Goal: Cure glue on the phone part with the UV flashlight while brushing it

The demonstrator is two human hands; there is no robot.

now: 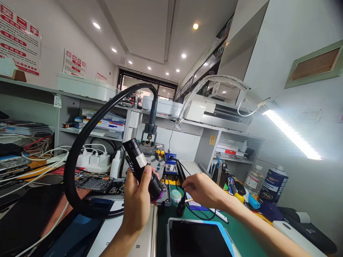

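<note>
My left hand (138, 200) is wrapped around a black flashlight (139, 162) with a white label on its barrel. The flashlight is tilted, its purple-rimmed end pointing down toward the bench. Over the green mat, my right hand (199, 187) has its fingers curled together; what they hold, if anything, is hidden. Just below those fingers are a small dark object (181, 207) and a black cable (202, 217). A tablet-like device with a black screen (199, 238) and a light blue edge lies on the mat in front of me. A round mint-coloured container (176, 195) sits between the hands.
A thick black gooseneck arm (70, 160) loops around the left side. Phones, including a white one (107, 228), lie at the lower left, near circuit boards (93, 182). A spray can (273, 184) and clear bottle (254, 178) stand right, under a lit lamp (293, 134).
</note>
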